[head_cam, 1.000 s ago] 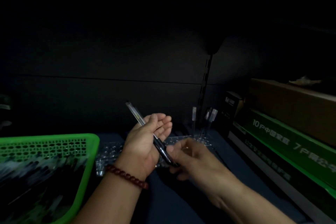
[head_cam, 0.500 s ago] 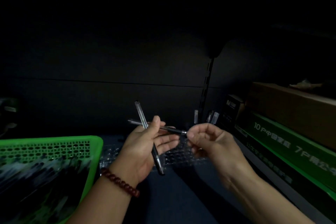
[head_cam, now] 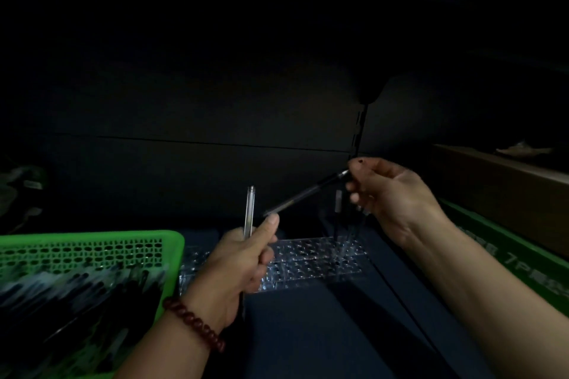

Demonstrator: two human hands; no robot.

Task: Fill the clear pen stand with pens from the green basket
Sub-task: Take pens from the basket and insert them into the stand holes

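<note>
Head view: everything I can see comes from this one dim camera, and I place it all against the clear pen stand (head_cam: 308, 257).
Clear pen stand: a flat, see-through block of holes lying on the dark surface (head_cam: 308, 335), running across the middle of my feed.
Left hand (head_cam: 237, 264): it sits in front of the stand's left half and covers part of it. The fingers are curled tight, with the thumb pressed up along a clear-barrelled pen (head_cam: 249, 212).
Clear-barrelled pen: it stands nearly upright in that fist. Its top rises well above the stand, and its lower end pokes out beneath the palm.
Right hand (head_cam: 397, 200): raised above the stand's right end, fingers bent inward. Thumb and fingertips pinch the upper end of a dark pen (head_cam: 308, 194).
Dark pen: it slants down and to the left from that pinch, in the air above the stand. Its low end is just beside the left thumb tip; I cannot tell if they touch.
Standing pens (head_cam: 338, 209): a few are planted upright in holes at the stand's far right corner, partly behind the right hand. I cannot count them.
Green basket (head_cam: 92, 235): directly left of the stand, with its corner close to the stand's left end. It holds a heap of pens (head_cam: 77, 292), blurred in my picture.
Bracelet (head_cam: 194, 326): dark red beads on the left wrist, on the near side of the stand.
Green box (head_cam: 508, 255): right of the stand, beyond the right forearm, with a brown carton (head_cam: 498, 181) on top.
</note>
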